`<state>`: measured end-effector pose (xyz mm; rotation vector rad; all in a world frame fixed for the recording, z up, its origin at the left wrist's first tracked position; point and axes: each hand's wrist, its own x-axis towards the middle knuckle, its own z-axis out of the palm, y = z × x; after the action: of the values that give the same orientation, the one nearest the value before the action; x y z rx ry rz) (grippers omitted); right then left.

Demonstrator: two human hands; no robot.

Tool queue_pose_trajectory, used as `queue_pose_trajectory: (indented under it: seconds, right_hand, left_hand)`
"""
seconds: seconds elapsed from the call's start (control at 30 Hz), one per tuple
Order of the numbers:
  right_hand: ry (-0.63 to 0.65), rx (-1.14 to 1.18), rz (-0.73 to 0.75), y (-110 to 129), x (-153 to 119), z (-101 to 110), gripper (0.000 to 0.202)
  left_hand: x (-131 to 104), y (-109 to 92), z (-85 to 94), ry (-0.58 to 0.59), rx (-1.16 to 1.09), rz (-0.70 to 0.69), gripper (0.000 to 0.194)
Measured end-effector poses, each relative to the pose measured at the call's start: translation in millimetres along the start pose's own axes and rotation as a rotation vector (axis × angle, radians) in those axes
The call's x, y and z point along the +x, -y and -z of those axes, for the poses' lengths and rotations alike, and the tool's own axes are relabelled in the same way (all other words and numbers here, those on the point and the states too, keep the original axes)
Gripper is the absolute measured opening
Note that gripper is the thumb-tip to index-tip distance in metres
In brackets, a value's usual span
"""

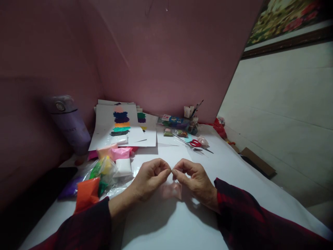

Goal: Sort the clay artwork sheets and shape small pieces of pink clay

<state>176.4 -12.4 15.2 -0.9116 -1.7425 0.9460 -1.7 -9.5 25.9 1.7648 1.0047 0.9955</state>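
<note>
Pinched fingertip to fingertip, left hand (149, 178) and right hand (195, 180) share a grip on a small clear packet of pale pink clay (172, 190), which hangs just over the white bench (234, 173); coloured clay packets (104, 170) lie close by the left hand.

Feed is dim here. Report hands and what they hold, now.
Left hand and right hand pinched together on a clear pink bag over the white table. Clay packets lie left. Scissors lie beyond, clear.
</note>
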Motion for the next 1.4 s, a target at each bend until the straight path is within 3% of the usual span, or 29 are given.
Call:
queue_pose_trajectory:
  seconds: [0.43,0.67,1.07,1.4]
  right_hand:
    - [-0.080,0.093,-0.086,-5,3,4,0.024]
    - [-0.082,0.106,-0.070,-8,5,6,0.023]
    - [0.022,0.014,-0.049,-7,6,3,0.017]
    - [-0.006,-0.006,-0.062,-6,6,3,0.020]
  left_hand:
    - [4,5,4.4,-0.129,-0.182,0.099,0.022]
    - [7,11,7.2,-0.050,-0.263,0.117,0.025]
    - [7,5,2.8,-0.086,-0.136,0.084,0.018]
    - [7,11,3.2,-0.029,-0.196,0.081,0.024]
